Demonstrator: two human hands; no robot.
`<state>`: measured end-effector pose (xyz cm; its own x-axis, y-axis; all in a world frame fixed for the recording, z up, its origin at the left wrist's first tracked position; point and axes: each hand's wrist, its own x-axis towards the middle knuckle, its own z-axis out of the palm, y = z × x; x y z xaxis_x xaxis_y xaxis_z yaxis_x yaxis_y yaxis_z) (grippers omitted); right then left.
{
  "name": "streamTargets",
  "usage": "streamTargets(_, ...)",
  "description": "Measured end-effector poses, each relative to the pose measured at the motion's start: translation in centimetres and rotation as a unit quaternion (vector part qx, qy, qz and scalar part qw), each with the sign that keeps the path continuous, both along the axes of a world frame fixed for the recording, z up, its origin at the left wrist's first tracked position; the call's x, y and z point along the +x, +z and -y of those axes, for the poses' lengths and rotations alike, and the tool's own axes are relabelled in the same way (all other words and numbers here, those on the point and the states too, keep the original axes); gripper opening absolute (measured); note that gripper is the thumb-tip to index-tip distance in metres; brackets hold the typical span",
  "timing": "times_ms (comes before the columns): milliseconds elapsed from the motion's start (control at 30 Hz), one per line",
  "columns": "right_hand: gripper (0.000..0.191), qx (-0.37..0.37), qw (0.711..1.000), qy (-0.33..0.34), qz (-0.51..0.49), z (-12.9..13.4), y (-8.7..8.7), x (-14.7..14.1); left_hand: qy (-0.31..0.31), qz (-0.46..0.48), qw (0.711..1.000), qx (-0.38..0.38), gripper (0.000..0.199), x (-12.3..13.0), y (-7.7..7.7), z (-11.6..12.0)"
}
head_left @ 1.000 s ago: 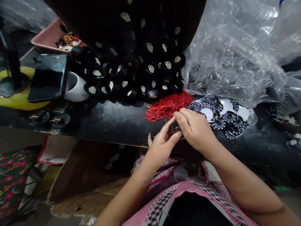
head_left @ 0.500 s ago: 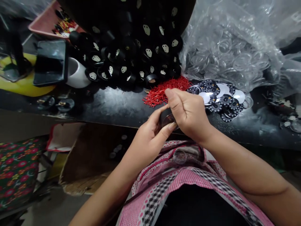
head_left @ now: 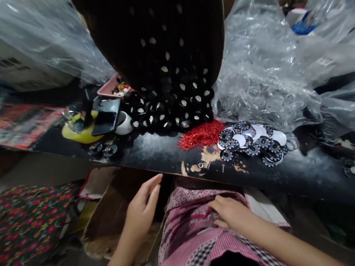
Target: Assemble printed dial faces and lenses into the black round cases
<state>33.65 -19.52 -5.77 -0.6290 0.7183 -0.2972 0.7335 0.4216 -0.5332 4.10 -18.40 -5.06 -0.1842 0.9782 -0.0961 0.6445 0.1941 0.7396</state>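
Observation:
My left hand [head_left: 144,202] is below the table's front edge, over the open cardboard box [head_left: 111,201]. Its fingers stretch out with the thumb a little apart, and I see nothing held in it. Lying against the pink patterned apron [head_left: 191,221] on my lap is my right hand [head_left: 233,212], fingers loosely apart; its fingertips touch the cloth. A heap of red slivers [head_left: 199,136] sits on the table ahead. To its right is a pile of printed black-and-white dials [head_left: 253,142]. Round black cases [head_left: 166,114] with pale metal plates spill beyond the slivers.
Clear rings [head_left: 249,101] fill a plastic bag at the back right. On the left are a dark square tray [head_left: 105,116], a white cup [head_left: 124,123], a yellow piece [head_left: 80,133] and a pink bin [head_left: 107,87]. A small ring-shaped part [head_left: 200,165] lies near the table edge.
The round black case that both hands held over the table edge is out of them. My hands have separated and dropped below the table, and the view has tilted up.

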Motion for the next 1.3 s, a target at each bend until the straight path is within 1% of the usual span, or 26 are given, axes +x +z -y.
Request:
streamTargets(33,0.029,-0.003,1.000,0.004,-0.008,-0.3,0.3,0.2,-0.025,-0.011,0.999,0.044,0.034,1.8,0.8,-1.6)
streamTargets(100,0.033,-0.027,0.998,0.008,-0.049,-1.6,2.0,1.1,-0.092,-0.067,0.985,0.133,0.032,5.4,1.9,-4.9)
streamTargets(167,0.036,-0.039,0.993,-0.005,-0.112,-3.7,4.4,2.4,-0.131,-0.097,0.972,0.168,0.030,8.6,2.1,-7.7)
streamTargets(200,0.034,-0.019,0.991,-0.022,-0.128,-5.0,5.4,3.1,-0.146,-0.108,0.968,0.173,0.029,9.9,2.0,-8.8)
streamTargets(267,0.033,0.092,0.988,-0.064,-0.104,-8.1,6.7,4.2,-0.172,-0.128,0.962,0.171,0.027,12.0,1.3,-10.4)
streamTargets(300,0.031,0.148,0.984,-0.067,-0.076,-9.7,6.8,4.5,-0.183,-0.141,0.958,0.170,0.027,12.8,1.0,-10.9)
streamTargets(367,0.030,0.236,0.970,-0.046,-0.029,-12.4,6.1,4.8,-0.197,-0.168,0.951,0.167,0.030,13.9,0.4,-11.5)
streamTargets(400,0.031,0.262,0.965,-0.025,-0.016,-13.4,5.5,4.9,-0.202,-0.182,0.948,0.165,0.033,14.2,0.2,-11.7)
streamTargets(467,0.035,0.285,0.958,0.013,-0.003,-14.8,3.9,5.4,-0.204,-0.207,0.943,0.159,0.035,14.5,-0.1,-12.1)
streamTargets(533,0.037,0.288,0.957,0.034,0.008,-15.5,2.5,6.5,-0.193,-0.229,0.942,0.150,0.034,14.2,-0.3,-12.3)
streamTargets(633,0.037,0.297,0.954,0.039,0.021,-16.3,1.5,8.9,-0.155,-0.253,0.945,0.138,0.030,13.2,-0.5,-12.3)
streamTargets(700,0.035,0.302,0.952,0.046,0.018,-16.7,1.7,10.2,-0.127,-0.261,0.948,0.134,0.028,12.6,-0.6,-12.1)
streamTargets(800,0.033,0.288,0.956,0.059,0.015,-17.4,3.2,10.5,-0.084,-0.261,0.953,0.132,0.031,12.3,-0.7,-11.8)
streamTargets(867,0.036,0.268,0.961,0.066,0.015,-18.1,4.4,9.3,-0.062,-0.254,0.956,0.132,0.039,12.4,-0.8,-11.8)
streamTargets(967,0.049,0.235,0.970,0.062,0.023,-19.3,5.5,6.5,-0.034,-0.237,0.962,0.132,0.051,12.8,-0.9,-12.1)
streamTargets(1033,0.056,0.222,0.973,0.052,0.033,-19.9,5.5,4.6,-0.018,-0.222,0.966,0.133,0.049,12.8,-0.9,-12.4)
streamTargets(1133,0.055,0.214,0.975,0.058,0.029,-20.2,4.9,2.9,0.003,-0.195,0.971,0.136,0.044,12.5,-0.9,-13.0)
streamTargets(1200,0.055,0.207,0.976,0.067,0.019,-20.1,4.8,2.7,0.019,-0.175,0.974,0.143,0.043,12.1,-1.0,-13.2)
streamTargets(1300,0.051,0.202,0.977,0.066,0.000,-19.5,4.9,3.7,0.049,-0.139,0.976,0.160,0.036,11.5,-1.1,-13.1)
